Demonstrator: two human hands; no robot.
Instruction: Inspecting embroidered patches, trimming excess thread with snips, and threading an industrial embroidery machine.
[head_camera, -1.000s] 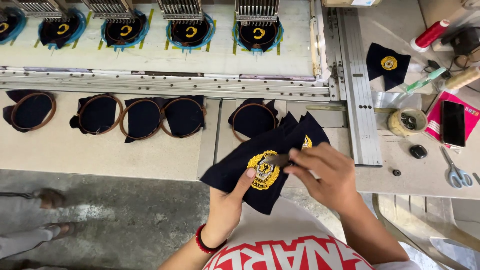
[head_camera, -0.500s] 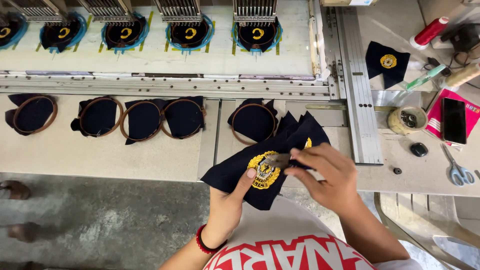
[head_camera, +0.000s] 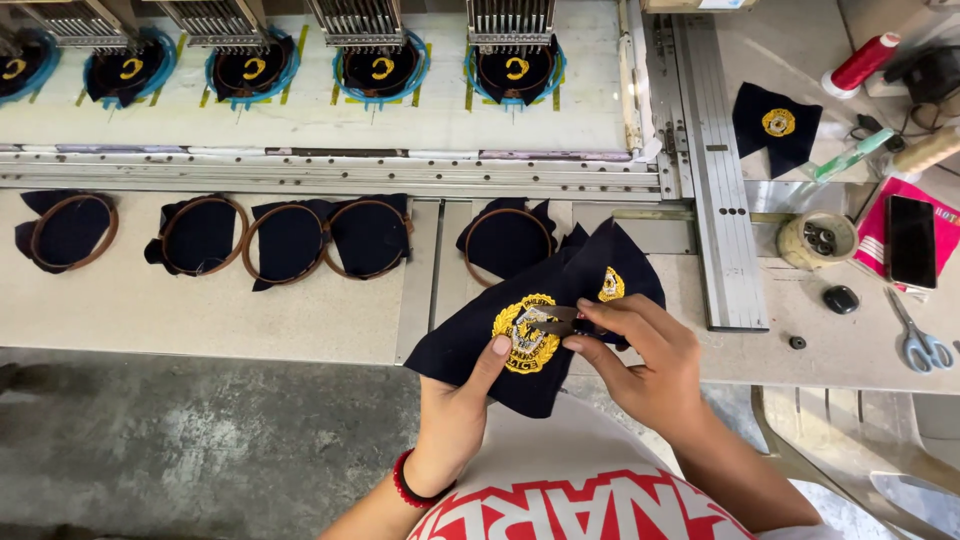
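head view: left hand (head_camera: 455, 405) grips cloth (head_camera: 480, 345) edge; right hand (head_camera: 640, 360) pinches snips (head_camera: 556, 322).

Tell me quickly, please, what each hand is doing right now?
Left hand: closed on the dark embroidered cloth, thumb by the gold emblem.
Right hand: closed on small snips at the emblem.

Bare tabletop (head_camera: 200, 325) lay open left of the hands, in front of the hooped dark fabrics (head_camera: 290, 238). Behind them, the embroidery machine's rail (head_camera: 330, 170) and needle heads (head_camera: 510, 20) blocked reach. On the right, a metal bracket (head_camera: 715, 200), tape roll (head_camera: 817, 240), phone (head_camera: 911, 240), scissors (head_camera: 920, 345) and probably a small black knob (head_camera: 840, 298) crowded the surface.
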